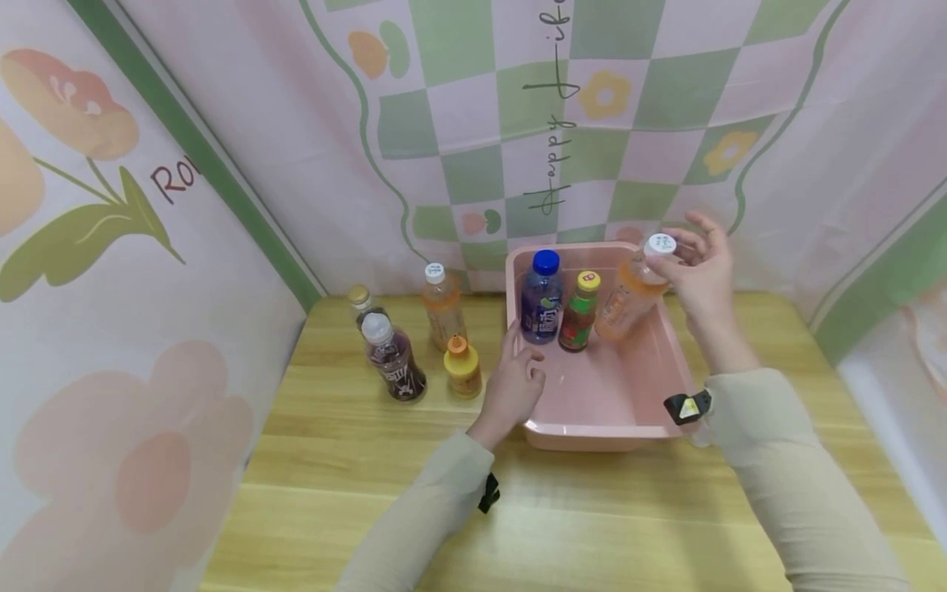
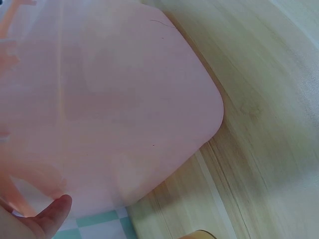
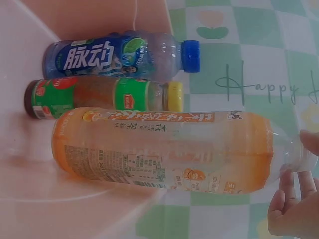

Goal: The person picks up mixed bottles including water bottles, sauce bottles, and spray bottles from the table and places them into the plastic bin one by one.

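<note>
Tbl, 4 btls nr tub, orange btl held

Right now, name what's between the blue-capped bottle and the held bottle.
A yellow-capped bottle stands between the blue-capped bottle and the held bottle, in the head and right wrist views.

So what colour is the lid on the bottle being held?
The lid is white with dark marks, best seen in the head view.
</note>
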Tool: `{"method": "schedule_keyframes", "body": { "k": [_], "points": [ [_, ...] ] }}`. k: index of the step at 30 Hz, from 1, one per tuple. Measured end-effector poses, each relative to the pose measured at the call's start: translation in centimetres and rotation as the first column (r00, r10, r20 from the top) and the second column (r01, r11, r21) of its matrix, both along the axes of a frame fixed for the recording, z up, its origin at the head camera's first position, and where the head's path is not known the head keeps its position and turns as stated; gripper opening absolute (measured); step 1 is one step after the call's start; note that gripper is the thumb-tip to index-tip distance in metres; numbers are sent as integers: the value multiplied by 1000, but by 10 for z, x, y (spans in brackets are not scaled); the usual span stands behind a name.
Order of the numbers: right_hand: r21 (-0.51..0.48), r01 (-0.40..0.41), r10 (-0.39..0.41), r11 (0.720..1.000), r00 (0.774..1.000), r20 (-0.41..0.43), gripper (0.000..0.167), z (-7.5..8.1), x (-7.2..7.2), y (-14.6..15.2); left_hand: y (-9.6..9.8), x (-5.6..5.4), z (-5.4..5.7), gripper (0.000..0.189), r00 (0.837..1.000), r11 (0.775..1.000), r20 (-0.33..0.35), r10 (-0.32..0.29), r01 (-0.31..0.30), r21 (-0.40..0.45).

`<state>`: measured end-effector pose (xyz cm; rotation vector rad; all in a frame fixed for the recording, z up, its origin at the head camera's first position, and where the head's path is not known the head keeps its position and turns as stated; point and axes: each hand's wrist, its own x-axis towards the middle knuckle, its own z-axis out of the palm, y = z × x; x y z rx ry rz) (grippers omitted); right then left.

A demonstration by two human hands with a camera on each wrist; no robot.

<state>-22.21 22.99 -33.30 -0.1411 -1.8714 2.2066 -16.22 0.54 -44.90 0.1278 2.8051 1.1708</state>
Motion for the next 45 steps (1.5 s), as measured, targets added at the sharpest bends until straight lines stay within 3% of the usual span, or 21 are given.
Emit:
{"method": "schedule_keyframes", "body": {
  "k": [12, 17, 21, 26, 33, 45],
  "points": [
    [86, 7, -12, 996, 999, 52, 78, -10, -7, -5, 0, 1, 0, 27, 1000, 1000, 6, 7, -7, -2],
    [55, -13, 10, 998, 998, 69, 81, -15, -9, -4, 1, 1, 1, 27, 1000, 1000, -3, 4, -4, -6],
    [101, -30, 21, 994, 996, 90, 81, -19, -11, -4, 1, 1, 1, 27, 1000, 1000, -11, 3, -3, -7],
    [226, -44, 14, 973, 992, 129, 80, -25, -13, -4, 0, 1, 0, 28, 1000, 1000, -6, 3, -3, -4],
    [388, -66, -6, 919, 983, 181, 80, -34, -16, -5, 0, 0, 0, 28, 1000, 1000, 6, 7, -7, 2],
    [455, -83, -23, 887, 975, 223, 77, -43, -22, -4, 0, 0, 2, 27, 1000, 1000, 18, 9, -9, -4]
  ]
}}
